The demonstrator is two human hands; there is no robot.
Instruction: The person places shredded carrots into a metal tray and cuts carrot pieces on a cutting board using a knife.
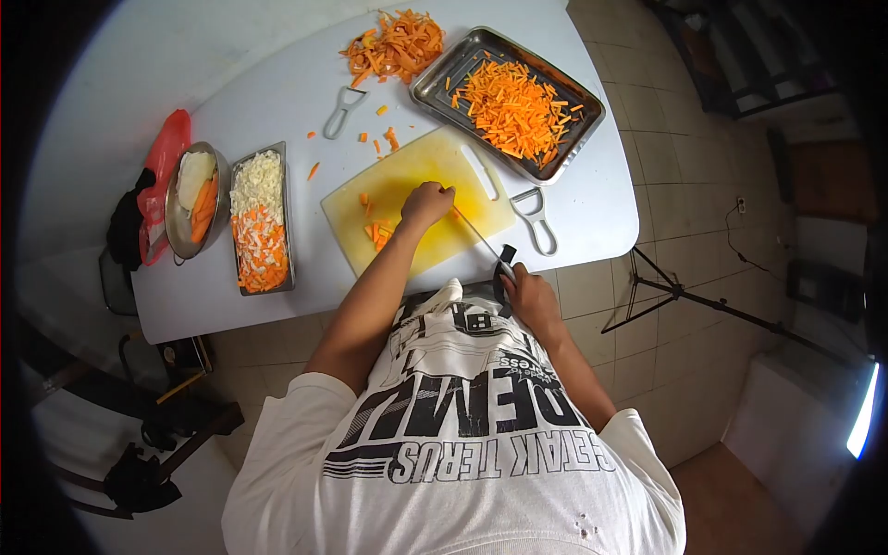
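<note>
My right hand [533, 294] is closed round the dark handle of a knife [483, 240]. Its thin blade reaches over the yellow-stained cutting board [425, 154] toward my left hand [428, 203]. The fingers of my left hand are bent and pressed together close to the blade's far end. A bit of orange shows beside the blade there, but what those fingers grip is hidden. Cut carrot pieces [377, 235] lie on the board, left of my left forearm.
A metal tray [592, 129] holds carrot sticks [518, 106]. Around the board are carrot peelings [396, 46] and two peelers, one far [343, 113], one near [536, 224]. Leftward stand a rectangular container [289, 222] of chopped vegetables, a metal bowl [174, 236] and a red bag [174, 139].
</note>
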